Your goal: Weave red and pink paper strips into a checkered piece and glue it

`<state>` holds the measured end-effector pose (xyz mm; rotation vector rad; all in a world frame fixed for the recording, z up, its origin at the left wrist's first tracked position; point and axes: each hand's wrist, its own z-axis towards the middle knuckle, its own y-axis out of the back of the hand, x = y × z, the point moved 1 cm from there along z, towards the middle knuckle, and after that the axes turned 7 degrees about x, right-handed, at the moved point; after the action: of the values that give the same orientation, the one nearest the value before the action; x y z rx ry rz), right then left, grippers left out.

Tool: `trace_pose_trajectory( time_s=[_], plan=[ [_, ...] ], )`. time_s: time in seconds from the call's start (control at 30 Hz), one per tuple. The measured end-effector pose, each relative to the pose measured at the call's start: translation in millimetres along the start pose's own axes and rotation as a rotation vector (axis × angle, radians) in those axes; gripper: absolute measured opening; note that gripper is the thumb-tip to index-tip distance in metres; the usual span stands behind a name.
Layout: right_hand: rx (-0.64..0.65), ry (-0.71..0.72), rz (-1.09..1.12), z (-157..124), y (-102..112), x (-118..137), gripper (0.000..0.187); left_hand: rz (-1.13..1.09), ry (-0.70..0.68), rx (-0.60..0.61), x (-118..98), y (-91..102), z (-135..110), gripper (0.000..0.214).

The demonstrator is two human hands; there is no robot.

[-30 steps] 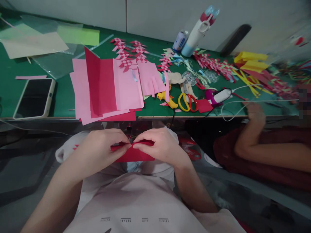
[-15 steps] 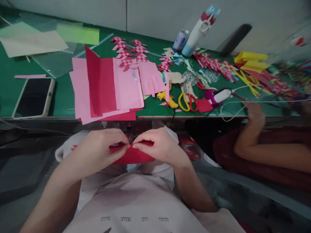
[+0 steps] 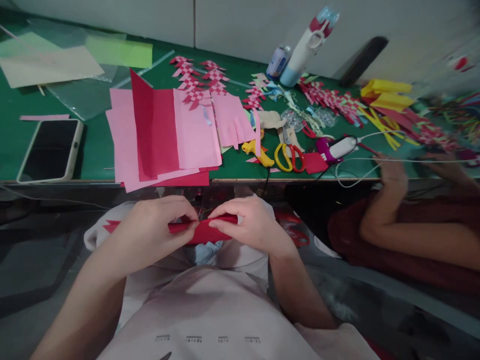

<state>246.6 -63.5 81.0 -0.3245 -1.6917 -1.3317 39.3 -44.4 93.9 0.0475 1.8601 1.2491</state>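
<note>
Over my lap, both hands pinch the upper edge of a red sheet of paper (image 3: 207, 231), which is folded over along that edge. My left hand (image 3: 159, 227) grips it left of the middle, thumb and fingers pressed together. My right hand (image 3: 249, 224) holds the same fold a little to the right, also between thumb and fingers. The paper's ends are partly hidden behind my hands. Beyond them, at the table's front edge, lies a stack of pink paper (image 3: 198, 130) with a folded red sheet (image 3: 163, 135) standing partly upright on it.
On the green table (image 3: 97, 145) lie a phone (image 3: 50, 150), scissors (image 3: 288, 156), a yellow glue gun (image 3: 258, 152) and woven pink-and-red paper strips (image 3: 193, 82). A white bottle (image 3: 303, 55) and a can (image 3: 278, 62) stand at the back. Another person's arm (image 3: 397, 215) rests at right.
The red paper between my hands has tilted, so less of its lower part shows. My fingers have shifted slightly along the fold. At right, more of the other person's second hand shows.
</note>
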Motion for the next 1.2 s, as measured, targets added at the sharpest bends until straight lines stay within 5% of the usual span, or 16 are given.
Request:
trace_pose_trajectory(
  time_s=[0.97, 1.2],
  plan=[
    [0.004, 0.007, 0.056, 3.6, -5.8, 2.1, 0.007, -0.012, -0.006, 0.016, -4.5, -3.3, 3.7, 0.016],
    [-0.035, -0.089, 0.102, -1.2, -2.2, -1.4, 0.010, -0.009, -0.003, -0.025, 0.5, -2.0, 0.6, 0.012]
  ],
)
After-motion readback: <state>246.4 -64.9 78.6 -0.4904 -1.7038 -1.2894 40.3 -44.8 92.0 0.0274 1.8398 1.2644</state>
